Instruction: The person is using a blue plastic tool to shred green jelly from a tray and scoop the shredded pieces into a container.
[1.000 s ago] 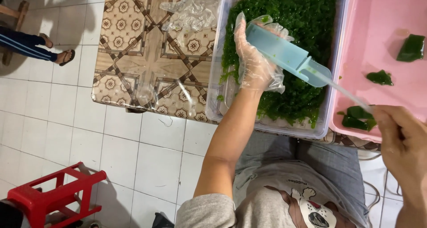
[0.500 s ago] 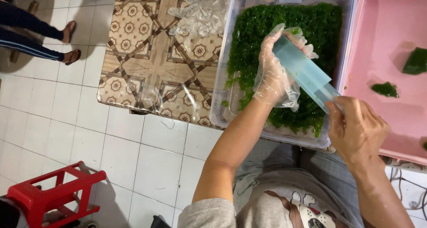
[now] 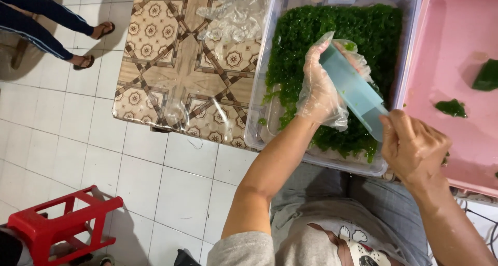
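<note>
My left hand (image 3: 320, 89), in a loose clear plastic glove, holds the upper end of a long light-blue plastic piece (image 3: 353, 90) over a clear tub (image 3: 258, 110) full of green shredded leaves (image 3: 332, 32). My bare right hand (image 3: 413, 147) grips the lower end of the same blue piece, just over the tub's near right corner.
A pink basin (image 3: 446, 48) with a few green leaf pieces (image 3: 451, 107) stands right of the tub. A patterned low table (image 3: 171, 63) with crumpled clear plastic (image 3: 233, 11) lies left. A red stool (image 3: 57, 227) stands on the white tiles; another person's legs (image 3: 46, 22) are at top left.
My right hand has come in from the right edge and taken the blue piece's lower end. The blue piece has tilted steeper and my view has drifted left.
</note>
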